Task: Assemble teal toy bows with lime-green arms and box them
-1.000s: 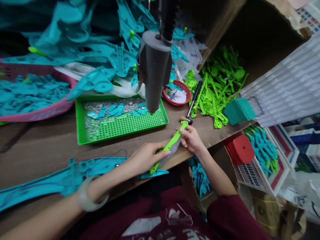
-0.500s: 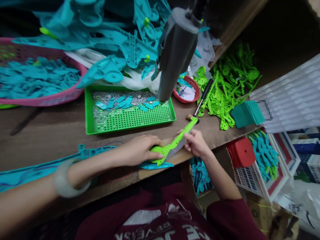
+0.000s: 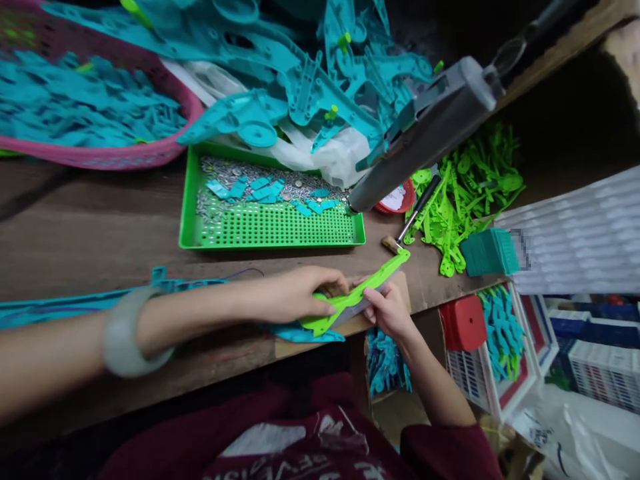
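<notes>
A long bright green plastic piece (image 3: 363, 288) with a greyish translucent strip (image 3: 356, 308) along its lower side is held above the table's front edge. My left hand (image 3: 305, 293) grips its left end, fingers over the top and thumb in front. Near the middle, my right hand (image 3: 387, 308) pinches the piece and strip between thumb and fingers. Beneath my left hand lies a long blue plastic part (image 3: 310, 333). A hammer (image 3: 419, 210) rests just beyond the green piece's far end, its head close to the tip.
Behind my hands is a green tray (image 3: 280, 247) of screws and small blue pieces. A grey hanging power tool (image 3: 415, 147) slants over its right end. Around these are a pink basket (image 3: 125, 157), a green parts pile (image 3: 455, 193), teal cards (image 3: 490, 252) and a red stool (image 3: 463, 323).
The view has shifted. The hanging tool now leans further right, covering more of the small red basket. My right hand has moved lower along the green piece, its thumb now over the front.
</notes>
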A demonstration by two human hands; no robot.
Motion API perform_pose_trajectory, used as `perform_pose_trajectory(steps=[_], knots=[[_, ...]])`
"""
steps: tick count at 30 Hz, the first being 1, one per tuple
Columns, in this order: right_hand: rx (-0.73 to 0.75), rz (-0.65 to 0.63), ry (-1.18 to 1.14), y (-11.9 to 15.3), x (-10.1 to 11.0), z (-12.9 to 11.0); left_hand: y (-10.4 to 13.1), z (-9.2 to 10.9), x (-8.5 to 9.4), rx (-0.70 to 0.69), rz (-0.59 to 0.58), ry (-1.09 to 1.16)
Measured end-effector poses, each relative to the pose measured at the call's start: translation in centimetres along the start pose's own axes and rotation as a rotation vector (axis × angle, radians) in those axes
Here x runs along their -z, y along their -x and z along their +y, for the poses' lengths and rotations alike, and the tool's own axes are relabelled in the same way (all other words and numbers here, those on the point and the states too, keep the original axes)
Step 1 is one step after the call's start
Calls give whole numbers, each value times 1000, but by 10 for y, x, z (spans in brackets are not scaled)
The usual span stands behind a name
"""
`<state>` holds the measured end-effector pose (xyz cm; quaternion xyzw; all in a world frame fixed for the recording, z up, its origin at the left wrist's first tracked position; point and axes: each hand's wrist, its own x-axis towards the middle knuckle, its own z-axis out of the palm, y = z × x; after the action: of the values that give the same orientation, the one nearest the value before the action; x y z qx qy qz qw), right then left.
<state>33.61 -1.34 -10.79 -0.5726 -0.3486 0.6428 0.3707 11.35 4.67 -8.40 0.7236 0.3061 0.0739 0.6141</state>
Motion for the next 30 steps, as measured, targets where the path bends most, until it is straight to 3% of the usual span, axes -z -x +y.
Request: perform_pose_trajectory(steps=[4,13,19,26,30], knots=[[-12,-18,54,0,3,2,-18,-6,7,62,-46,127],[-9,-78,92,2,10,7,-35,-10,15,-33,-107,136],[-2,-75,74,3,11,9,-39,-4,9,-13,-42,94],[-31,-43,86,2,8,4,-13,-9,3,4,0,-83],[-11,35,49,2,2,1,0,-8,-5,85,47,-185]])
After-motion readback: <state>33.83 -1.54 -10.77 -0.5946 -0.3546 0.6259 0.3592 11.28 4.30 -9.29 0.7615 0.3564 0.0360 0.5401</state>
